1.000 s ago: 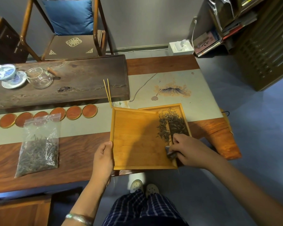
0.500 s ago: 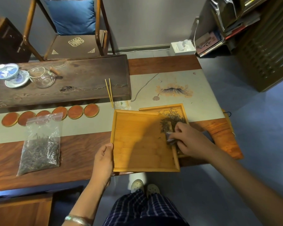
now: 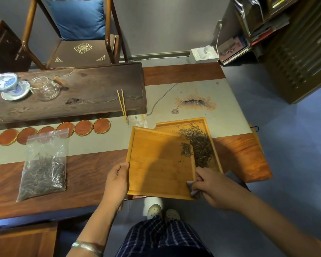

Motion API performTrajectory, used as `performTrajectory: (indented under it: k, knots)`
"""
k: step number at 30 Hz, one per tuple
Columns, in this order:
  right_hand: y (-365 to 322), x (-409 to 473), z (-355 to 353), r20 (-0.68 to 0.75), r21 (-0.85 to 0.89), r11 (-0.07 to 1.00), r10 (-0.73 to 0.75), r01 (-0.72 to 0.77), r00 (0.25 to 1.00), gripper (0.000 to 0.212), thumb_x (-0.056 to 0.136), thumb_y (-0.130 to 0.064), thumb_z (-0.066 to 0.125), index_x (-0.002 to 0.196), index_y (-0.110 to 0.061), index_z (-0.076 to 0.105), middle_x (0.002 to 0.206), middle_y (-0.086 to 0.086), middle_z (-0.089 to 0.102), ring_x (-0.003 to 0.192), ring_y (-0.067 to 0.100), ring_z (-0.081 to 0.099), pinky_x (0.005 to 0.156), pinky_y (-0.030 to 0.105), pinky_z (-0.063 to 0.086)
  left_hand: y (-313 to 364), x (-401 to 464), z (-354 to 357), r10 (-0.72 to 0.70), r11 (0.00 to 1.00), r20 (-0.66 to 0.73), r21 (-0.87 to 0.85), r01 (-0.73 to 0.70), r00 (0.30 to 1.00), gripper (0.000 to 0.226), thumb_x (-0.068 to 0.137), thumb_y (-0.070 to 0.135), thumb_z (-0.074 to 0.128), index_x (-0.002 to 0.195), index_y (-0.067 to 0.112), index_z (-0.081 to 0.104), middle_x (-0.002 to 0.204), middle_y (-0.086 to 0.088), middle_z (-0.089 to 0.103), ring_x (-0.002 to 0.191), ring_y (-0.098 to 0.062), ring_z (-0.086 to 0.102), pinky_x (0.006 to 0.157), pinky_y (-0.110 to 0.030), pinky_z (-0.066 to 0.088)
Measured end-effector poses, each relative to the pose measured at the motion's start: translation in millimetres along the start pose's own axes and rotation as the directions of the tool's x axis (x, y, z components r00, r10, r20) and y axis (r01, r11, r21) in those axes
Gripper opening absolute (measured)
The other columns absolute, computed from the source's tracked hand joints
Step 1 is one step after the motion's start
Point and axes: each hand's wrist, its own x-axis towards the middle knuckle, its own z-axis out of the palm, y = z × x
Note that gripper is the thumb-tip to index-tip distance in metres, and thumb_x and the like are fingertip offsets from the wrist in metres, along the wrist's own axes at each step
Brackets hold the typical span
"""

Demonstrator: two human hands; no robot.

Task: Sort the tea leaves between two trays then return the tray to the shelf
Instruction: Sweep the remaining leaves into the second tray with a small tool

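Compared w/ half a sec ago, the right hand [image 3: 210, 188] has been pulled back from the leaves to the near right corner of the front tray [image 3: 156, 164]. A small clump of tea leaves [image 3: 186, 149] is now seen by that tray's right rim. The big pile [image 3: 199, 145] in the back tray [image 3: 206, 125] is no longer hidden.

The front tray is gripped at its left edge by the left hand [image 3: 118, 179], thumb on the rim. A small grey cloth [image 3: 192, 186] is pinched in the right hand's curled fingers. The small clump lies well beyond the right hand; the big pile is just past it, to the right. The front tray overlaps the back tray's left part.

On the surface [image 3: 93, 173], a clear bag of tea [image 3: 43, 169] lies to the left. A row of round coasters [image 3: 83, 127] is behind it, partly covered by the bag's top. Further back, tongs [image 3: 122, 103], a glass pitcher [image 3: 45, 88] & a blue-white lidded cup [image 3: 5, 83] are seen on a dark board [image 3: 93, 86].
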Motion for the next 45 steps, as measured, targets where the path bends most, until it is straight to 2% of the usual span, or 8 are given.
performTrajectory:
  k: [7, 10, 15, 19, 24, 31, 39, 45]
  knots:
    - [11.6, 16.8, -4.7, -0.057, -0.091, 0.993, 0.065, -0.07, 0.996, 0.019, 0.093, -0.023, 0.05, 0.106, -0.017, 0.064, 0.102, 0.003, 0.048, 0.089, 0.015, 0.045, 0.066, 0.026, 0.042, 3.0, 2.4, -2.2, 0.018, 1.0, 0.051, 0.008, -0.019, 0.999, 0.026, 0.101, 0.028, 0.045, 0.097, 0.018, 0.069, 0.092, 0.004, 0.072, 0.086, -0.011, 0.065, 0.071, -0.025, 0.045]
    - [22.5, 27.7, -4.3, -0.113, -0.115, 0.986, 0.106, -0.119, 0.988, 0.022, 0.095, -0.026, 0.047, 0.107, -0.016, 0.063, 0.101, 0.002, 0.044, 0.085, 0.009, 0.034, 0.063, 0.023, 0.03, -0.1, -2.4, -2.5, 0.01, 1.0, 0.064, 0.021, -0.012, 0.998, 0.027, 0.1, 0.03, 0.045, 0.099, 0.017, 0.069, 0.088, 0.005, 0.073, 0.084, -0.01, 0.066, 0.071, -0.025, 0.046]
    - [31.8, 38.6, -3.4, -0.14, -0.13, 0.976, 0.155, -0.173, 0.978, 0.024, 0.095, -0.025, 0.047, 0.107, -0.013, 0.063, 0.094, 0.001, 0.038, 0.08, 0.009, 0.028, 0.059, 0.02, 0.026, -3.7, -6.3, -4.8, 0.004, 0.999, 0.087, 0.04, -0.008, 0.996, 0.03, 0.1, 0.032, 0.045, 0.107, 0.013, 0.067, 0.102, -0.004, 0.071, 0.098, -0.02, 0.065, 0.09, -0.037, 0.049]
    - [20.7, 31.8, -11.0, -0.247, -0.012, 0.972, 0.223, -0.233, 0.943, 0.018, 0.09, -0.014, 0.052, 0.101, -0.009, 0.065, 0.088, 0.0, 0.037, 0.079, 0.012, 0.035, 0.059, 0.026, 0.037, -3.5, -9.7, -7.2, -0.011, 1.0, 0.092, 0.0, 0.011, 0.996, 0.033, 0.101, 0.031, 0.042, 0.097, 0.01, 0.068, 0.098, -0.011, 0.071, 0.094, -0.024, 0.065, 0.086, -0.036, 0.049]
    - [-32.5, 14.2, -11.8, -0.281, 0.189, 0.981, 0.096, -0.043, 0.955, 0.025, 0.083, -0.004, 0.059, 0.106, -0.012, 0.067, 0.087, 0.002, 0.043, 0.076, 0.013, 0.042, 0.057, 0.025, 0.039, -0.8, -10.7, -4.8, 0.003, 1.0, 0.083, -0.004, -0.003, 0.997, 0.034, 0.101, 0.03, 0.042, 0.093, 0.014, 0.071, 0.09, 0.0, 0.074, 0.086, -0.013, 0.067, 0.073, -0.026, 0.045]
    - [-75.0, 23.3, 11.1, -0.25, 0.181, 0.983, 0.022, 0.024, 0.968, 0.037, 0.089, -0.008, 0.056, 0.126, -0.014, 0.06, 0.092, 0.006, 0.046, 0.081, 0.014, 0.044, 0.059, 0.031, 0.044, -1.7, -15.0, -0.7, 0.028, 1.0, 0.082, -0.008, -0.028, 0.996, 0.041, 0.102, 0.028, 0.041, 0.075, 0.02, 0.07, 0.07, 0.004, 0.069, 0.069, -0.011, 0.063, 0.069, -0.027, 0.047]
    - [-60.2, 25.2, 18.6, -0.258, 0.043, 0.998, 0.046, -0.036, 0.965, 0.04, 0.081, -0.006, 0.067, 0.121, -0.012, 0.063, 0.087, 0.005, 0.05, 0.078, 0.017, 0.049, 0.057, 0.025, 0.039, 1.1, -18.1, -2.0, 0.014, 0.999, 0.094, -0.052, -0.009, 0.995, 0.045, 0.102, 0.029, 0.04, 0.074, 0.034, 0.075, 0.07, 0.009, 0.072, 0.063, 0.0, 0.064, 0.063, -0.021, 0.047]
    - [-25.5, 35.1, 18.9, -0.292, 0.053, 0.965, 0.26, -0.256, 0.921, 0.034, 0.088, -0.01, 0.063, 0.122, -0.011, 0.062, 0.089, 0.006, 0.048, 0.079, 0.017, 0.047, 0.057, 0.028, 0.041, -4.0, -20.3, -3.1, 0.017, 0.999, 0.089, -0.051, -0.012, 0.996, 0.043, 0.102, 0.028, 0.04, 0.076, 0.034, 0.075, 0.076, 0.006, 0.074, 0.068, -0.004, 0.066, 0.064, -0.02, 0.049]
